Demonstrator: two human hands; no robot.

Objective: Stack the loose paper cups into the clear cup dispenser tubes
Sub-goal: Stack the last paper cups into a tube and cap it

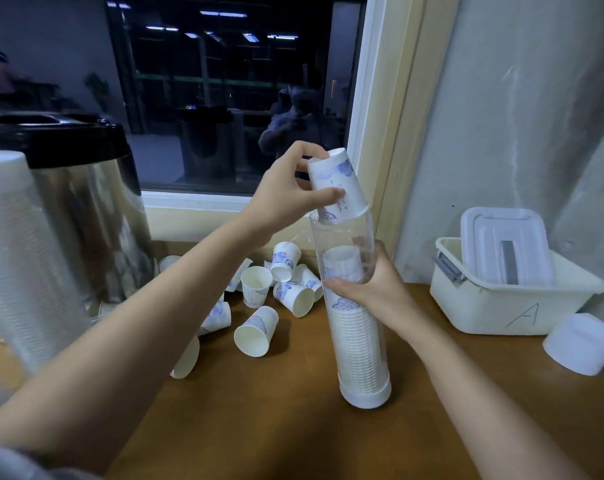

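A clear dispenser tube (361, 344) stands upright on the wooden counter, on a white base, with a stack of nested white cups inside. My right hand (373, 289) grips the tube around its middle. My left hand (290, 199) pinches an upside-down white paper cup (345, 178) with blue print, its rim just inside the tube's open top. Several loose paper cups (255, 332) lie tumbled on the counter to the left of the tube.
A steel urn (89, 202) with a black lid and a second tube of stacked cups (19, 271) stand at the left. A cream plastic bin (501, 303) marked "A" with a white lid sits at the right, a white roll (577, 342) beside it. A dark window is behind.
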